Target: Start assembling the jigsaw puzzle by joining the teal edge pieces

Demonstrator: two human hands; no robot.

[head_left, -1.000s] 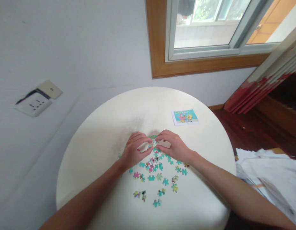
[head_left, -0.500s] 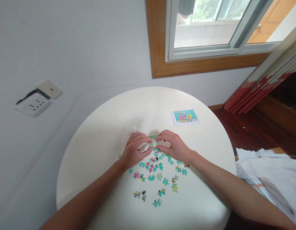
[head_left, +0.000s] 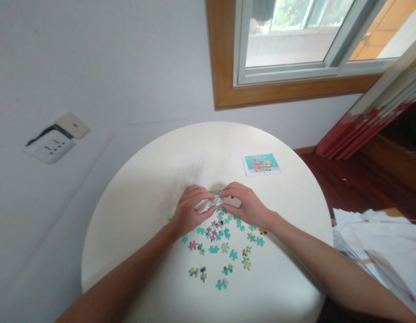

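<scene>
Above the scattered pieces, my left hand (head_left: 192, 207) and my right hand (head_left: 244, 204) meet fingertip to fingertip. Between them they pinch a small pale jigsaw piece (head_left: 218, 200), one hand at each side; whether it is one piece or two joined, I cannot tell. Just behind and below the fingers lie more jigsaw pieces (head_left: 214, 249), mostly turquoise, with some pink, yellow and dark ones, spread loosely towards the near side. The hands partly hide some pieces underneath.
All of this is on a round white table (head_left: 127, 188). A cartoon picture card (head_left: 262, 165) lies at its far right. White papers (head_left: 379, 246) are piled beyond the right edge. A wall with a socket (head_left: 49, 146) stands at left, a window (head_left: 292, 40) behind.
Both hands keep their pinch in nearly the same place. The whole view has shifted very slightly; the pieces on the table lie as before.
</scene>
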